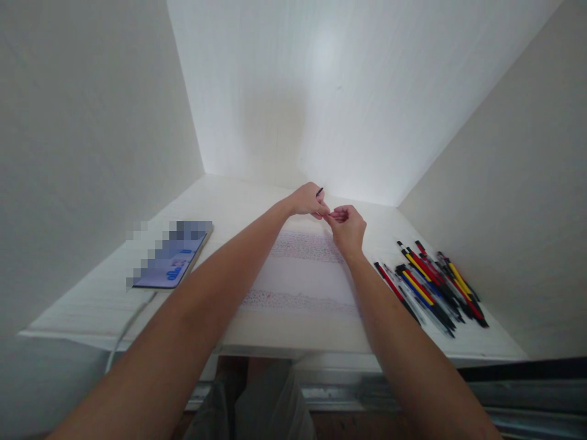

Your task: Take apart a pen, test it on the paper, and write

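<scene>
My left hand (308, 200) is closed around a thin pen (320, 192); only the pen's dark tip shows above the fingers. My right hand (347, 227) is closed too, and its pinched fingertips meet the left hand's fingertips; what they pinch is too small to make out. Both hands hover over the far end of a white sheet (300, 278) with rows of faint red and blue marks, which lies on the white desk (229, 201).
A pile of several red, blue, yellow and black pens (431, 284) lies on the desk to the right of the sheet. A phone with a lit screen (172, 260) lies at the left, a white cable (126, 333) hanging off the front edge. Walls close in on three sides.
</scene>
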Tool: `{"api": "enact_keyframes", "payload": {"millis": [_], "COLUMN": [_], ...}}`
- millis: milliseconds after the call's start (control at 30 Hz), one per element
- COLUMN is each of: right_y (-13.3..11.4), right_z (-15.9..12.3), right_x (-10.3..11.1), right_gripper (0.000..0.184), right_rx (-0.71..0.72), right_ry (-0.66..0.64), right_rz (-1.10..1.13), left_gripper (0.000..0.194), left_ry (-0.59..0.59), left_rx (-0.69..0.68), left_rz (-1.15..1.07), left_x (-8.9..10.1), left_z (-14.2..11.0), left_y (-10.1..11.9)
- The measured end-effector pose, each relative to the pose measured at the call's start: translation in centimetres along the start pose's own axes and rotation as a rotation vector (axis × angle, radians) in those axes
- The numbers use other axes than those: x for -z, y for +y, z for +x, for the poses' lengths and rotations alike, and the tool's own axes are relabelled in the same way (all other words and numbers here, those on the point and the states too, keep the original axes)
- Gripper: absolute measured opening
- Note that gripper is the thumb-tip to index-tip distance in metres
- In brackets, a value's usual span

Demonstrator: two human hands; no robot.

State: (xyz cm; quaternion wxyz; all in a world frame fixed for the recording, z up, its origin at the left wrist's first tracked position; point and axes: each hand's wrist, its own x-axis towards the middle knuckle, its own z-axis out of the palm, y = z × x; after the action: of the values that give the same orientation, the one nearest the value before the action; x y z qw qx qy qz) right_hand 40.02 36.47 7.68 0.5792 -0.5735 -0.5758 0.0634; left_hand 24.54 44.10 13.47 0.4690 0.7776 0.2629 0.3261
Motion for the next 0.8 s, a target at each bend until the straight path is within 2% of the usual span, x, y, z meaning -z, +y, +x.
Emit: {"api": "enact_keyframes", "payload": {"millis": [100,167,300,367,433,533,633,800], "right_y": [0.3,0.5,1.0,1.3,1.4,1.5,1.5,1.8], "right_z": [0.7,1.2,1.3,1.0,0.8,0.8,1.2,1.3], "right_x": [0.9,1.8,3.3,3.5,3.5,3.1,2.7,2.1], "right_gripper": [0.028,0.027,0.021,0.017,0.012,0.014,0.019,0.019], "right_rx": [0.036,0.041,0.004,-0.018,-0.015,0.022,0.064,0.124], "right_ry": [-0.034,-0.087,-0.345,-0.458,-0.516,-0.523,-0.442,-0.328], "right_rz": [-0.010,-0.145,-0.471,-0.546,-0.592,-0.603,-0.519,-0.422], "left_gripper": [0.051,0.050,0.050,0.051,0.053,0.055,0.054,0.052], "left_ry": [0.063,0.100,0.112,0.121,0.121,0.088,0.054,0.082], "left_rx": [-0.043,-0.042,0.031,0.053,0.071,0.088,0.088,0.066], "left_rz": [-0.026,-0.059,-0.142,-0.140,-0.139,-0.160,-0.191,-0.247], "left_x": [0.1,0.3,0.8,1.0,1.1,1.0,0.7,0.4], "left_z": [0.1,0.1,-0.2,-0.5,-0.8,-1.0,-0.9,-0.6], "left_y": [-0.3,-0.6,-1.3,-1.4,-1.5,-1.8,-2.1,-1.6]}}
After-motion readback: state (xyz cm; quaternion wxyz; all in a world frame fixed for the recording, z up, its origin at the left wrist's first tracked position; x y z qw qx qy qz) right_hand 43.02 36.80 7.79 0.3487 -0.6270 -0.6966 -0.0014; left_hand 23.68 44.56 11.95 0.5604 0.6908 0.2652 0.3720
